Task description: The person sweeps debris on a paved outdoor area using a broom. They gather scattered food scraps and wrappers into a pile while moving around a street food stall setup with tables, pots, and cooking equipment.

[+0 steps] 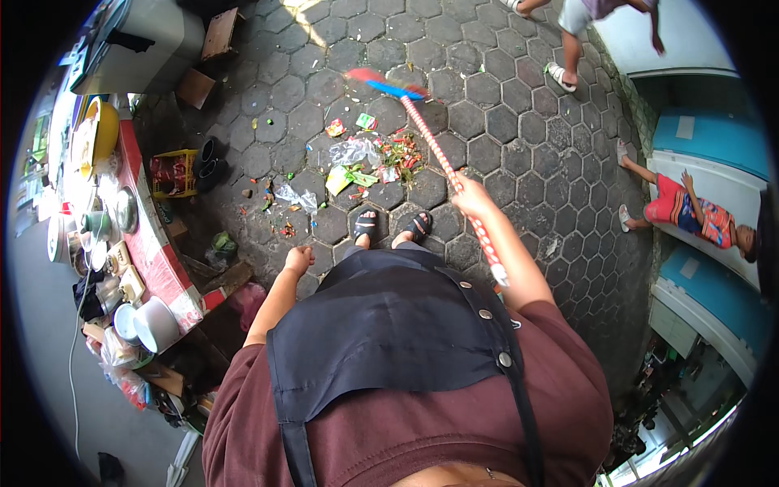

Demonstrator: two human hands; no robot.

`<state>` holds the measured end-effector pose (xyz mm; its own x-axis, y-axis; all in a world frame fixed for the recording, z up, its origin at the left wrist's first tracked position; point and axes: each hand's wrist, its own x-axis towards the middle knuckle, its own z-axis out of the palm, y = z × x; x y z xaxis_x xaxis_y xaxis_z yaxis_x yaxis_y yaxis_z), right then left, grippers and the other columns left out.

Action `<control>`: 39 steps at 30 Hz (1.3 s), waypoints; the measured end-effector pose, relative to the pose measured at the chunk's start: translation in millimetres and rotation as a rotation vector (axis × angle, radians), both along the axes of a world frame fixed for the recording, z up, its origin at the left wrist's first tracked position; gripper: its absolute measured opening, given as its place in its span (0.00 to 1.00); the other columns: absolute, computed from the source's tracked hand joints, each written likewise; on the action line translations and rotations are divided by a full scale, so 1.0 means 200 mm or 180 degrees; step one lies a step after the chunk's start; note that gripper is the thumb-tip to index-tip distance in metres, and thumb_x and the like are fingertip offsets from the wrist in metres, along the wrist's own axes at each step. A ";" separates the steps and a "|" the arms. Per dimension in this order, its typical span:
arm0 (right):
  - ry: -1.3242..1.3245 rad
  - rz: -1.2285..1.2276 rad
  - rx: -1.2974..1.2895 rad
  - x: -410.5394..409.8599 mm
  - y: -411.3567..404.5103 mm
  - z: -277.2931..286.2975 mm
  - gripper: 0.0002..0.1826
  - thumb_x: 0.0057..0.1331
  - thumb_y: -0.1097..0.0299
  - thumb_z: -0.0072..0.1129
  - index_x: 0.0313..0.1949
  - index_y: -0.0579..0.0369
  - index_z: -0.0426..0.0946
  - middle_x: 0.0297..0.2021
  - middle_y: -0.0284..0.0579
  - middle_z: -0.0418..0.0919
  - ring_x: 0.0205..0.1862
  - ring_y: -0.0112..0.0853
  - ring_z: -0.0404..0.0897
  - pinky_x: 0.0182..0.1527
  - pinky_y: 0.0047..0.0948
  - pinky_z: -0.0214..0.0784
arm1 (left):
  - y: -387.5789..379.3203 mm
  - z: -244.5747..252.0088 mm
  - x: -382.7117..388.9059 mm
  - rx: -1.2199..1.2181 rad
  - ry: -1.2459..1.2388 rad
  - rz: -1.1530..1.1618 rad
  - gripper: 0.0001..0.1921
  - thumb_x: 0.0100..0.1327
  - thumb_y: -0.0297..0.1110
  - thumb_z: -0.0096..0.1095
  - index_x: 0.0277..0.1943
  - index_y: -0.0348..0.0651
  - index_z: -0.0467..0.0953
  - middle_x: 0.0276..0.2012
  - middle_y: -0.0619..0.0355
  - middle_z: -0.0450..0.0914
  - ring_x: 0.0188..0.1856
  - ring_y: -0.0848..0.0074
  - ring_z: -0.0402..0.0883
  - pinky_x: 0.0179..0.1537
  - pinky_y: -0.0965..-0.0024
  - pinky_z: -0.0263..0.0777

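Note:
My right hand (473, 196) grips the red-and-white patterned handle of a broom (433, 146). Its blue and red head (389, 85), blurred at the bristles, is out ahead over the paving. Between the broom head and my sandalled feet lies a pile of litter (398, 159), with plant scraps and small wrappers. Clear plastic film (354, 151) and a yellow-green wrapper (341, 179) lie at its left side. Closer to my feet is another piece of clear plastic (297, 197) among scattered bits. My left hand (299, 260) hangs by my side with curled fingers, holding nothing visible.
Hexagonal paving stones (502, 122) cover the ground. Along the left runs a cluttered stall table (143, 182) with pots and basins; a yellow crate (176, 173) stands beside it. One person (572, 49) is at upper right, and another (688, 204) is by the right wall.

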<state>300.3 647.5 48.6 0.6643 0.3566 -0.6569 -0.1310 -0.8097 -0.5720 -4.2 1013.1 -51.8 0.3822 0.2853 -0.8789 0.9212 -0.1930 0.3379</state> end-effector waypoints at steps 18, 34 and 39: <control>-0.0269 -0.0012 -0.0865 -0.11 0.06 -0.10 0.29 0.47 0.77 0.48 0.53 0.55 0.60 0.30 0.56 0.75 0.23 0.37 0.78 0.25 0.32 0.70 | 0.14 -0.04 -0.19 -0.0061 -0.0038 0.0464 0.16 0.60 0.38 0.47 0.44 0.34 0.72 0.26 0.53 0.78 0.24 0.76 0.78 0.27 0.74 0.69; 0.0454 -0.1157 -0.0146 -0.32 0.01 0.00 0.27 0.45 0.75 0.53 0.49 0.55 0.66 0.20 0.42 0.73 0.13 0.28 0.71 0.16 0.27 0.65 | 0.11 0.01 -0.06 0.0082 -0.0285 -0.0117 0.17 0.59 0.39 0.46 0.33 0.32 0.75 0.23 0.53 0.78 0.24 0.75 0.78 0.28 0.74 0.70; 0.0665 -0.1285 -0.0429 -0.36 0.23 -0.34 0.17 0.44 0.77 0.54 0.36 0.61 0.68 0.16 0.40 0.70 0.14 0.28 0.70 0.16 0.27 0.63 | 0.10 0.01 -0.02 0.0052 -0.0240 -0.0181 0.16 0.59 0.38 0.45 0.36 0.32 0.75 0.24 0.53 0.78 0.24 0.75 0.78 0.31 0.73 0.71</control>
